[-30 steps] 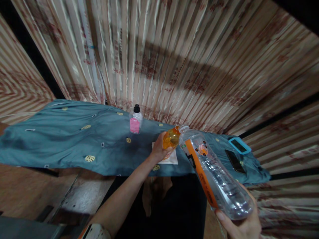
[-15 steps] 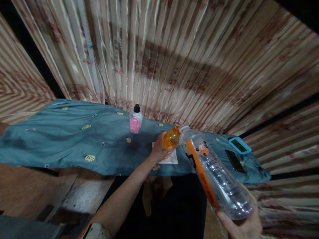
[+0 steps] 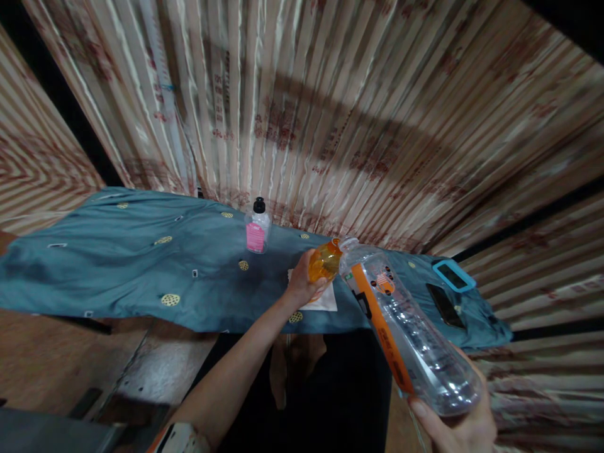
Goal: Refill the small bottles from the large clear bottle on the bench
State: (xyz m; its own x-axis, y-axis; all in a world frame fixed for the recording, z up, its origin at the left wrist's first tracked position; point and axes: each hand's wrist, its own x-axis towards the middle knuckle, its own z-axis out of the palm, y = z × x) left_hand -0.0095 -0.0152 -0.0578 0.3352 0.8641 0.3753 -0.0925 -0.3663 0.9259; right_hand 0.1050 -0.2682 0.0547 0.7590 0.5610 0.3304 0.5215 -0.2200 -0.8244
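Observation:
My left hand (image 3: 302,282) is wrapped round a small bottle with amber colouring (image 3: 324,260), tilted with its mouth up to the right. In my right hand (image 3: 455,425) is the base of a large clear plastic bottle (image 3: 415,327) with an orange label. Its neck slopes down towards the amber bottle, and the two mouths meet or nearly touch. Whether liquid flows between them I cannot tell. Below my left hand a white paper or cloth (image 3: 325,301) lies on the table.
A clear bottle with black cap and pink label (image 3: 256,229) stands on the teal table cover (image 3: 117,264). At the right lie a dark phone (image 3: 445,306) and a blue-framed device (image 3: 453,275). A pleated curtain (image 3: 302,113) hangs behind the table.

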